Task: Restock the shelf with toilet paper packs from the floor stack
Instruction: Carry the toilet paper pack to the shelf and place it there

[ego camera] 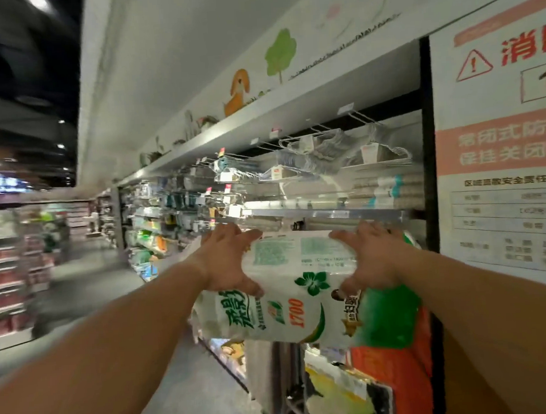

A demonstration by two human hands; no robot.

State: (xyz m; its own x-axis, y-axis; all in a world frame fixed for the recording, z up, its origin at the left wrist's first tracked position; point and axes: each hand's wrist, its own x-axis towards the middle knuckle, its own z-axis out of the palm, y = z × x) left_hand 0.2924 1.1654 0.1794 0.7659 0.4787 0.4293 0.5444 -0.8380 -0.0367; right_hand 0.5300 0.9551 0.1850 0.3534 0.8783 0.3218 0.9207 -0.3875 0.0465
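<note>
A toilet paper pack (289,289) is held up in the air just below the front edge of the shelf (323,210). It is gripped at both ends: the left hand (227,261) is wrapped round its left end and the right hand (369,258) round its right end, fingers curled over the top. The pack's long side is laid left to right, along the shelf edge. Its printed face is turned toward the person, upside down. Both hands are about equally near the shelf. The pack probably needs to be lifted and pushed forward.

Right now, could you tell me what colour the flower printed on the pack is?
Green, on the white toilet paper pack; the head view shows it.
</note>
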